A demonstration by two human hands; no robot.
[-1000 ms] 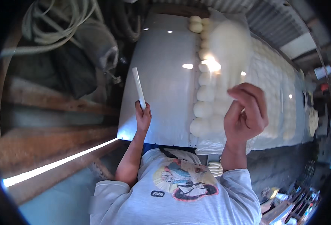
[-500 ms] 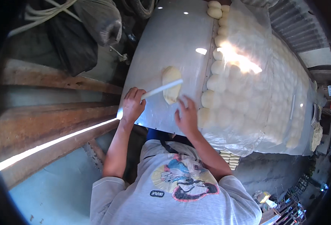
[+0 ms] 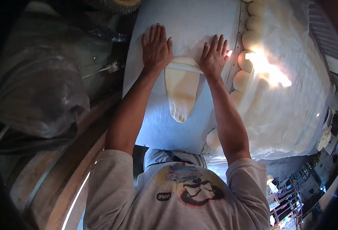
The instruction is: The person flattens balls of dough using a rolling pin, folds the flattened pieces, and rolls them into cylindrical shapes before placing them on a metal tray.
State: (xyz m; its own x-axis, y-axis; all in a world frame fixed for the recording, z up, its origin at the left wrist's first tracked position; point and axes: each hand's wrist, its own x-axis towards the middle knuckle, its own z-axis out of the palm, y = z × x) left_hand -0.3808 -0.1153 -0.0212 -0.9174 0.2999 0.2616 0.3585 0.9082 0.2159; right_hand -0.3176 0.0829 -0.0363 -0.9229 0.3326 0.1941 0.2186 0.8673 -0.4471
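Note:
A pale piece of dough (image 3: 181, 90) lies stretched long on the smooth metal tabletop (image 3: 190, 23), its near end narrow and wrinkled. Across its far part runs a thin white rolling pin (image 3: 184, 68). My left hand (image 3: 156, 48) rests flat over the pin's left end, with the fingers stretched out and pointing away from me. Over the other end lies my right hand (image 3: 214, 57), also flat, palm down and fingers spread. Both pin ends are hidden under the hands. Neither hand is closed round it.
To the right, rows of round dough balls (image 3: 250, 40) sit partly under a clear plastic sheet (image 3: 284, 119). A dark, bulging bag (image 3: 38, 96) stands at the left above wooden beams (image 3: 69, 172). Part of a wheel (image 3: 125, 4) shows at the top. A cluttered rack (image 3: 287, 199) is at the lower right.
My left hand held the rolling pin slantwise over shorter dough; now the pin lies crosswise with both palms on it. Both hands have moved farther away, and the dough is longer. The view has shifted.

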